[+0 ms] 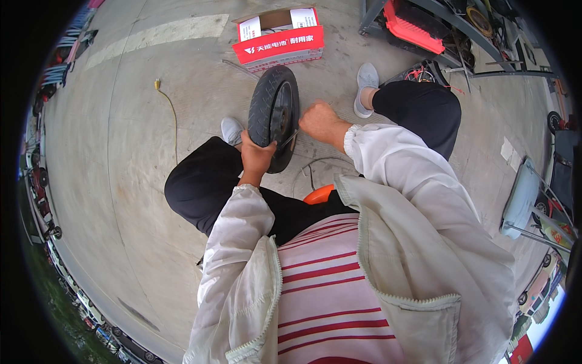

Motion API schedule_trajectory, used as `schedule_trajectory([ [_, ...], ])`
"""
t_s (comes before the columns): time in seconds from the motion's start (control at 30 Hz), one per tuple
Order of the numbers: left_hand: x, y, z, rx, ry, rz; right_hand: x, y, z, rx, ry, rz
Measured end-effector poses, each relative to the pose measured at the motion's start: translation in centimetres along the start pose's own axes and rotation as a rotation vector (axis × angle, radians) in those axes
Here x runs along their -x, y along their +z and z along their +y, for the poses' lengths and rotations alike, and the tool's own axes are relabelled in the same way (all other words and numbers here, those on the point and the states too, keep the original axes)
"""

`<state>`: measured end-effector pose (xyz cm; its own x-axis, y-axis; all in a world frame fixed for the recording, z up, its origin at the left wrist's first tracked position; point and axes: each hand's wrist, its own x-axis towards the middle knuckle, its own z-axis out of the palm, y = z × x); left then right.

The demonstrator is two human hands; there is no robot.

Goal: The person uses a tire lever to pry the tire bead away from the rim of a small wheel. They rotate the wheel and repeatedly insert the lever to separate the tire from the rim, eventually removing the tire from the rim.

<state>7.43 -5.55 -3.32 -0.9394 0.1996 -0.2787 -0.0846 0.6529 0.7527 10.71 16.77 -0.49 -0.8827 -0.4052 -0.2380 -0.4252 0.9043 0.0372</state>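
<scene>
While the left hand (257, 156) clamps the wheel (280, 115) and the right hand (321, 122) closes around a metal tool (291, 138), the tyre (261, 106) sits fitted; work appears unfinished.

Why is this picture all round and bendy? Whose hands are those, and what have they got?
There's no robot here, just someone in a striped shirt. The camera sits on their head and looks down through a very wide fisheye lens, which makes straight things look curved near the edge. The left hand holds a wheel with a black tyre. The right hand is curled into a fist beside it. A thin metal rod shows between the hands, but I can't tell which one holds it. On the concrete floor are a red and white cardboard box and a yellowish cord.
</scene>
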Motion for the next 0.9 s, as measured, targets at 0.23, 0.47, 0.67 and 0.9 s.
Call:
schedule_trajectory([
  [0.23,-0.6,-0.1,-1.2,0.069,0.017,-0.004,-4.0,0.9,-1.2,0.101,-0.205,0.02],
  [0.47,-1.2,-0.8,-1.1,0.055,-0.017,-0.024,-4.9,1.2,1.6,0.021,-0.244,0.06],
  [0.67,-1.9,-0.7,-1.0,0.074,0.003,0.012,-1.9,3.5,2.5,-0.268,-0.036,-0.048],
  [0.9,-4.3,-1.1,-0.6,0.046,-0.073,0.036,5.6,4.6,-3.2,-0.611,0.345,-0.259],
])
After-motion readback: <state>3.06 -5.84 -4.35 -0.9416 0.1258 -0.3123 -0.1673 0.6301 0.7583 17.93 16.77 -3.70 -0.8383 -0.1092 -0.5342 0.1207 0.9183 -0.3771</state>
